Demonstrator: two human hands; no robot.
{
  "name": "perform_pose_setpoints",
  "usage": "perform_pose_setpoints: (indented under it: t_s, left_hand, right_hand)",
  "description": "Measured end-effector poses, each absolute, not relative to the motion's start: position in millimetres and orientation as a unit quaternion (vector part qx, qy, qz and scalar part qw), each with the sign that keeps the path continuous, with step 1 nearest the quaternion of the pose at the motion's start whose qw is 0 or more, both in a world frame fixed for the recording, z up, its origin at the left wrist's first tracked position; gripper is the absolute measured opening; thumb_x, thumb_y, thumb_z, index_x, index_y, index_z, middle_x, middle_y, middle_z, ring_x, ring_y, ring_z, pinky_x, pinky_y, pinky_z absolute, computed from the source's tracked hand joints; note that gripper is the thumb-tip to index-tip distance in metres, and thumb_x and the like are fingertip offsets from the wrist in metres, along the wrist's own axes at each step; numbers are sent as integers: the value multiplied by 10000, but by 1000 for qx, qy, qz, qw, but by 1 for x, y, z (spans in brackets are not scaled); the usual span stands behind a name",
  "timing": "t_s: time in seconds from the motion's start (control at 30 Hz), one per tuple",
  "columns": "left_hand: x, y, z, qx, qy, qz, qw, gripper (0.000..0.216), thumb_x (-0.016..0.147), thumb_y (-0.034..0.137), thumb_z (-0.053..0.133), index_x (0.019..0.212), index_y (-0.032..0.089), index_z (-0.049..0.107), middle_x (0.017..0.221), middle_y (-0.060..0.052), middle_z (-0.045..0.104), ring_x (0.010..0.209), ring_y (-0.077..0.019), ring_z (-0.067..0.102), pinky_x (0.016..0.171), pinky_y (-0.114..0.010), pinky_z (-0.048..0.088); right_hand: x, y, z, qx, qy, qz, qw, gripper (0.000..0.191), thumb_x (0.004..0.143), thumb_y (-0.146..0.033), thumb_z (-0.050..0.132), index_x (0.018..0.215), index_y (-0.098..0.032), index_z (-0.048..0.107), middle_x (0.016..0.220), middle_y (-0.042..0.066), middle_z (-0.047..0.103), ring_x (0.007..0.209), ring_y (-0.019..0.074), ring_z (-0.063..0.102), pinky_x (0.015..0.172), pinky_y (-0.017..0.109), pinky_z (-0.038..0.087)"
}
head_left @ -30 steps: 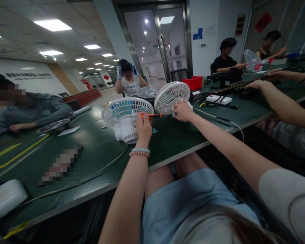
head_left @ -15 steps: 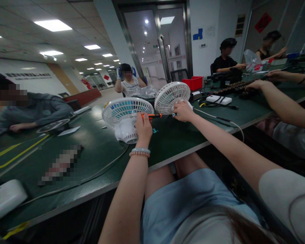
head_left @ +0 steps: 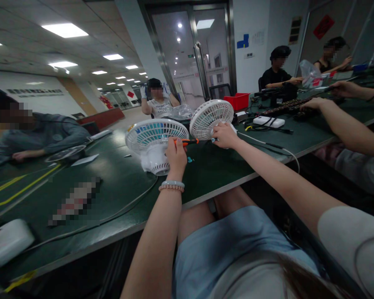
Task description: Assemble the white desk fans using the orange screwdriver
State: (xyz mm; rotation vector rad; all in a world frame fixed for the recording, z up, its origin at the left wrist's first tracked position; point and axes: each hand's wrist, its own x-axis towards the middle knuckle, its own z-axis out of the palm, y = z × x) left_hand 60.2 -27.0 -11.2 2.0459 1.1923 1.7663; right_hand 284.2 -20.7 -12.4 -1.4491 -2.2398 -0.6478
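Observation:
My left hand point(head_left: 177, 158) is closed round an orange-and-black screwdriver point(head_left: 190, 142), its thin shaft pointing right. Beside that hand, a white fan point(head_left: 156, 160) leans on the table with its round grille point(head_left: 157, 132) tilted up. My right hand point(head_left: 225, 136) is closed at the back of a second white fan point(head_left: 210, 118), fingers against its housing. From its fingertips pokes a small blue-and-white piece point(head_left: 213, 140), close to the screwdriver's tip; the contact is too small to tell. Small turquoise bits point(head_left: 190, 160) lie on the table between my hands.
The green table point(head_left: 212, 174) runs across, its front edge before my lap. White cords trail from both fans. On the right lie a white box point(head_left: 269, 121), black cables and a red bin point(head_left: 237, 101). A co-worker's hands point(head_left: 314, 104) work farther right; other people sit around.
Both my hands and the two fans stay practically in place. At the far right, a co-worker's hand has shifted slightly.

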Motion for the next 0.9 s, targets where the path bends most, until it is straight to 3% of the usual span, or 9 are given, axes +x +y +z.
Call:
perform_pose_setpoints:
  t_s: [0.4,0.67,0.9]
  left_hand:
    - [63,-31,-8,675,409,607,93,207,867,348,403,869,188,533,531,33,494,509,-109,509,549,-238,423]
    - [63,-22,-15,670,368,616,190,168,827,253,361,937,190,472,571,29,503,383,-77,418,389,-217,318]
    - [62,-23,-15,669,361,619,198,215,754,154,346,939,183,452,583,21,504,389,-79,416,370,-214,313]
  right_hand:
    - [285,-20,-11,-520,-799,-231,193,272,799,-360,499,877,-194,700,998,93,600,981,265,419,772,390,255]
    - [284,-20,-11,-519,-800,-232,191,278,803,-359,492,881,-195,703,997,97,601,976,268,422,769,388,256]
    - [284,-20,-11,-521,-800,-232,188,270,795,-359,504,883,-199,703,1003,97,602,983,269,420,770,391,256]
